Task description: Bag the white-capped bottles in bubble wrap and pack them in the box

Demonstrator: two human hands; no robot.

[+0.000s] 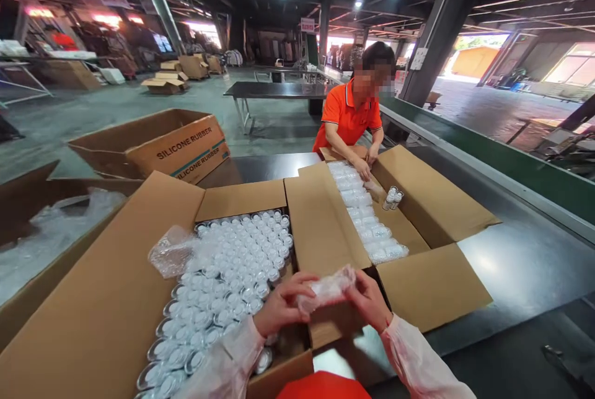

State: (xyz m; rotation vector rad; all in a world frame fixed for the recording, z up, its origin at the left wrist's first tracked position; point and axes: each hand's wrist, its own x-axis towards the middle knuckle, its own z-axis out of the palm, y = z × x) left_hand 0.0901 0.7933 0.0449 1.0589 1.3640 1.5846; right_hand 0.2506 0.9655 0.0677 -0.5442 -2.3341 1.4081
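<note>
Between my two hands is a small bubble-wrapped bundle (326,290), held level above the flap where two cartons meet. My left hand (284,305) grips its left end with thumb and fingers. At the other end, my right hand (370,301) pinches the wrap. Below and left, an open carton (244,199) holds many clear containers with white lids (246,244) in rows. A loose sheet of bubble wrap (173,251) lies over its left flap. In the right carton (421,191), wrapped bundles (357,204) line one side, with several unwrapped containers (393,198) standing beside them.
A co-worker (351,111) in an orange shirt reaches into the right carton from the far side. A SILICONE RUBBER carton (186,148) stands behind on the left. At far left, another box holds bubble wrap (60,232). A green conveyor (520,170) runs along the right.
</note>
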